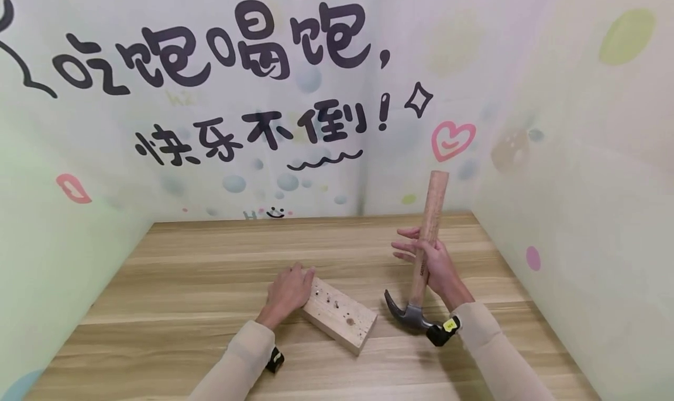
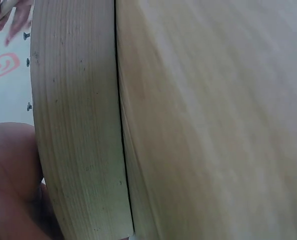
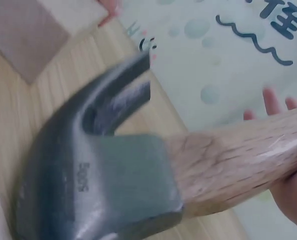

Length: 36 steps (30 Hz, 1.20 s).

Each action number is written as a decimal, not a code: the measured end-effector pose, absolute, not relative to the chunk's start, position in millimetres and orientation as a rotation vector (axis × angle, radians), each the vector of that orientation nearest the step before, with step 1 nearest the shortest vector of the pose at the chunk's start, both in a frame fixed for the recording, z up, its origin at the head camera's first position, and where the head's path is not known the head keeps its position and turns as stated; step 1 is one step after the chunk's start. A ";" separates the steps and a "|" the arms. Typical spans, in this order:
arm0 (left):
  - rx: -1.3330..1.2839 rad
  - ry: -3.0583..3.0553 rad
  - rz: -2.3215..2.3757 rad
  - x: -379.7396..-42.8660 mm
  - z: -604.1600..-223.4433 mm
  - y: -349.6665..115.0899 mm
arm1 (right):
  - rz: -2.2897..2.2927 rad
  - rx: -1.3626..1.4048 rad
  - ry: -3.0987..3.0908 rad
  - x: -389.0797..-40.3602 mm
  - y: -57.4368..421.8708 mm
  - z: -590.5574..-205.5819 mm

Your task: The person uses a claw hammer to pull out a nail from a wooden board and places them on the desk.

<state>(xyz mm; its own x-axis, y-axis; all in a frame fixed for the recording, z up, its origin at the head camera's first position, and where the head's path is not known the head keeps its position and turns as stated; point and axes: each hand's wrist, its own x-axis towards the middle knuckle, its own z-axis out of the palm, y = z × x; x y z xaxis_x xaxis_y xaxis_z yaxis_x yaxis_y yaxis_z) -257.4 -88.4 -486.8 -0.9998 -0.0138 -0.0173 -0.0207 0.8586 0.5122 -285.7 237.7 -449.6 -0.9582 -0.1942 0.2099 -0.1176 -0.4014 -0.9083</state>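
A pale wooden block [image 1: 342, 316] lies at a slant on the table, with my left hand [image 1: 288, 291] gripping its far left end. Several small nails [image 1: 329, 300] stick up from its top; in the left wrist view, nail heads [image 2: 29, 106] poke out past the block's edge [image 2: 78, 125]. To the right, my right hand [image 1: 441, 269] holds a claw hammer [image 1: 433, 205] by its wooden handle, thumb across it and the other fingers extended. The handle points up and away, while the dark steel head [image 3: 131, 180] hangs low near my wrist, claw toward the block.
The wood-grain table [image 1: 200, 260] meets a printed back wall [image 1: 226, 108] with large black lettering. Side walls [image 1: 595, 225] stand on the left and right. A black strap device with a yellow label [image 1: 449, 325] sits at my right wrist.
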 end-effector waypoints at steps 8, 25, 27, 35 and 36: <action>-0.057 2.995 0.809 -254.7 -488.6 -90.4 | -2.480 -0.279 1.737 -279.3 231.0 -445.2; -0.039 3.015 0.751 -258.5 -491.6 -90.0 | -2.360 -0.268 1.833 -265.1 206.9 -421.0; -0.042 3.019 0.743 -258.6 -491.8 -89.1 | -2.329 -0.317 1.861 -262.1 203.6 -414.1; -0.027 3.015 0.741 -258.9 -491.6 -86.2 | -2.136 -0.542 1.945 -247.8 181.2 -385.9; -0.023 3.016 0.740 -259.1 -491.4 -86.0 | -2.107 -0.548 1.954 -246.8 177.0 -383.0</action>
